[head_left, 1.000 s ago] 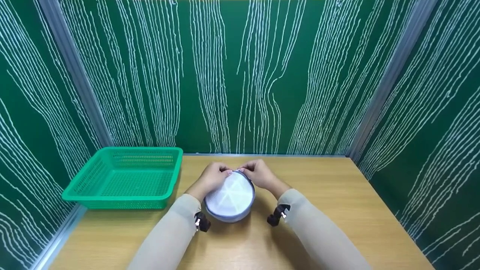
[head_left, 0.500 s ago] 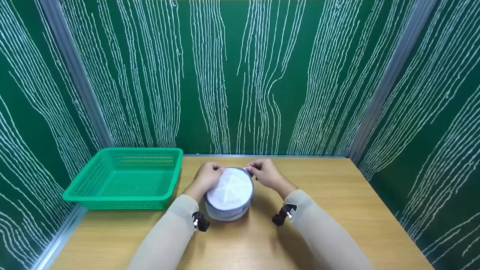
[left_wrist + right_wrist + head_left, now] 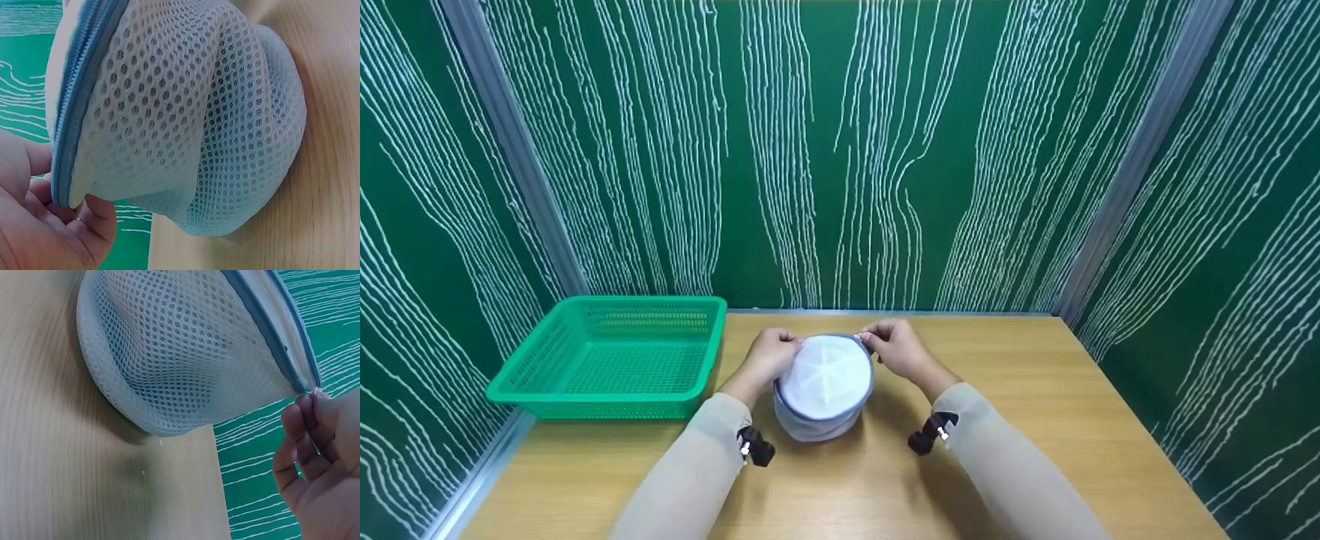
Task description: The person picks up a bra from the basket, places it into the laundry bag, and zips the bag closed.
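Note:
A white mesh laundry bag (image 3: 823, 379) with a blue-grey zip round its top stands on the table in the head view. My left hand (image 3: 769, 360) pinches the zip's edge at the bag's upper left; in the left wrist view thumb and fingers grip the blue zip band (image 3: 76, 101). At the upper right, my right hand (image 3: 896, 349) pinches the zip at its rim. In the right wrist view, two blue bands of the zip (image 3: 264, 326) lie apart and meet at my fingertips (image 3: 306, 402). The mesh side (image 3: 163, 343) is creased. My fingers cover the zip pull.
A green plastic basket (image 3: 611, 394) stands on the table's left side. The wooden table (image 3: 997, 375) reaches to green walls (image 3: 825, 187) with white wavy lines. A black camera mount sits on each wrist.
My right hand has moved rightward along the bag's rim, away from my left hand. My left hand has shifted slightly left. The bag's side now shows more below its top.

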Available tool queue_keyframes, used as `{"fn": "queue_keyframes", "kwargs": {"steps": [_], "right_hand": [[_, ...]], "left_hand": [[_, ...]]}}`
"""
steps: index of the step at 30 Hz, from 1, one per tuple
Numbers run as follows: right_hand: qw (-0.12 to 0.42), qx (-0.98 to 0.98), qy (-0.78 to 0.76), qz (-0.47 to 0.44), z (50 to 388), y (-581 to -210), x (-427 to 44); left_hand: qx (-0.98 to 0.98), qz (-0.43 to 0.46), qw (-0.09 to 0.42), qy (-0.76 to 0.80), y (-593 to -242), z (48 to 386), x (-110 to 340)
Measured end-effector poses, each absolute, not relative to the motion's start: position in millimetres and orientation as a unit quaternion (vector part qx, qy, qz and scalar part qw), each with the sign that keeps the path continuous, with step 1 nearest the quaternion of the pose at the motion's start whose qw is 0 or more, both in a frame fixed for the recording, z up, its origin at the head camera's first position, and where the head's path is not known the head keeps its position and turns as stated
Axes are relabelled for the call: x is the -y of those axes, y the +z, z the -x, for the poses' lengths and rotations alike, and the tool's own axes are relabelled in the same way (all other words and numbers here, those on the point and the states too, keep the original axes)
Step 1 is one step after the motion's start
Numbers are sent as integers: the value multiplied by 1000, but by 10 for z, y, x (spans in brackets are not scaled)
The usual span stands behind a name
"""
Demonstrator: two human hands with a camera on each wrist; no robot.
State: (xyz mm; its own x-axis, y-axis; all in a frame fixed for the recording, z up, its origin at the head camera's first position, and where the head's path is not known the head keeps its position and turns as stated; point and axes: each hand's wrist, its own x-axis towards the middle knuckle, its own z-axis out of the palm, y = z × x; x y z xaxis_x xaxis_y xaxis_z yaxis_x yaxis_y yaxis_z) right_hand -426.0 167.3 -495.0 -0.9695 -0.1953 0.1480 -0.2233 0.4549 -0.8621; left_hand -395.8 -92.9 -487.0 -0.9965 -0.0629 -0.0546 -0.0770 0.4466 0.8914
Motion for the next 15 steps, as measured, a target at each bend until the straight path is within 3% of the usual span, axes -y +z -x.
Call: {"fn": "queue_keyframes", "kwargs": {"steps": [6, 15], "right_hand": [[26, 864, 489, -118, 4252, -4957, -1613], [34, 866, 483, -127, 4242, -4950, -1502]], "left_hand": [[-873, 11, -21, 487, -4828, 3933, 837], [-893, -11, -22, 449, -4753, 3914, 643]]}}
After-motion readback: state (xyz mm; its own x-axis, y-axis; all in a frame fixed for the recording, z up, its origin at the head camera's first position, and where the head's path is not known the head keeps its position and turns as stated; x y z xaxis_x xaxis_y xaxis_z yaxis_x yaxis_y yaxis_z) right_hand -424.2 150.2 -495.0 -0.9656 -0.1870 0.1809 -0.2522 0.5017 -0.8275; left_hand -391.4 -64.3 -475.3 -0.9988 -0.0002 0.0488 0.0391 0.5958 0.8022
